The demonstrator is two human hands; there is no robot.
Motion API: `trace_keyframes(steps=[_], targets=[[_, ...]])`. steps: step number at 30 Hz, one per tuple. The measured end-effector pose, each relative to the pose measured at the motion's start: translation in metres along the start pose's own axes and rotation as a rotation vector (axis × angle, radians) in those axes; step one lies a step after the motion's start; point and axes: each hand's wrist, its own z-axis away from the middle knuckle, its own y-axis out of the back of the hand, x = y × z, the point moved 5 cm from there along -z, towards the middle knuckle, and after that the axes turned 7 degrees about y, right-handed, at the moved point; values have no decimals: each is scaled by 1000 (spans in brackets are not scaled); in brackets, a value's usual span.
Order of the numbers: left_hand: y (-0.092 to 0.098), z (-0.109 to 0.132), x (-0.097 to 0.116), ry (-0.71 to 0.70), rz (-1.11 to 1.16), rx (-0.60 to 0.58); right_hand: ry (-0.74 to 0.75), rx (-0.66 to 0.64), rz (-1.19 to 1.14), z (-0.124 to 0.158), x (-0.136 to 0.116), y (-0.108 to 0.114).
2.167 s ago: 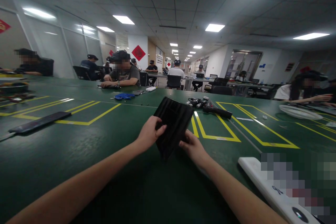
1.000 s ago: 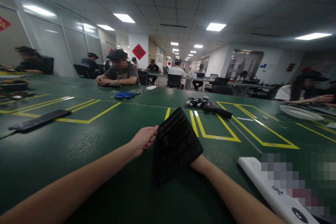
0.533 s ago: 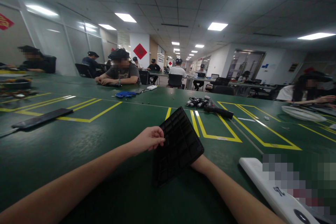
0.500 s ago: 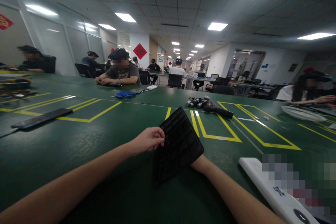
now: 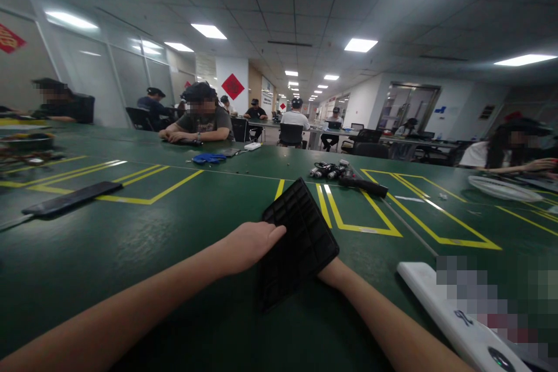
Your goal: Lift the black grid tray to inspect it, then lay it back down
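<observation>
A black plastic tray (image 5: 300, 244) with a grid of small pockets is held tilted above the green table (image 5: 174, 244), its pocketed face towards me. My left hand (image 5: 253, 242) lies on the tray's left part, back up, fingers stretched together across its face. My right hand (image 5: 330, 270) is behind the tray's lower right corner and holds it up. Only its wrist and heel show, and its fingers are hidden by the tray.
A long white device (image 5: 440, 308) lies at the near right. A flat black bar (image 5: 72, 199) lies at the left. A black tool and a clump of connectors (image 5: 344, 177) lie beyond the tray, and a white plate (image 5: 497, 187) at the far right. Other people sit round the table.
The tray was turned from its ribbed back to its pocketed face and lowered slightly. My left hand went from pinching the tray's left edge to lying flat across it.
</observation>
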Motion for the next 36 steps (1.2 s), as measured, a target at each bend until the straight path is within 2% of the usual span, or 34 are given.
trace_keyframes(steps=[3, 9, 12, 16, 21, 24, 27, 29, 30, 33, 36], targets=[[3, 0, -1, 22, 75, 18, 8, -3, -6, -1, -1, 0], [-6, -9, -21, 296, 418, 20, 15, -26, -28, -6, -12, -2], [-10, -11, -27, 374, 373, 72, 17, -28, -36, -8, -17, -2], [-6, -10, -20, 341, 282, 106, 15, -26, -35, -7, -19, -1], [2, -10, -13, 223, 418, 48, 8, -27, -35, -6, -20, 0], [6, -13, -22, 285, 639, 70, 16, -43, -39, -8, -25, -2], [2, -15, -38, 514, 1098, 106, 22, -57, -36, -10, -28, -5], [-5, -15, -42, 625, 1330, 68, 23, -55, -25, -9, -26, -5], [-9, -14, -42, 643, 1354, 29, 23, -49, -17, -8, -24, -5], [-16, -14, -40, 570, 1089, -70, 19, -28, 18, -5, -14, -3], [-20, -13, -35, 413, 728, -72, 13, -20, 55, -1, -4, -1]])
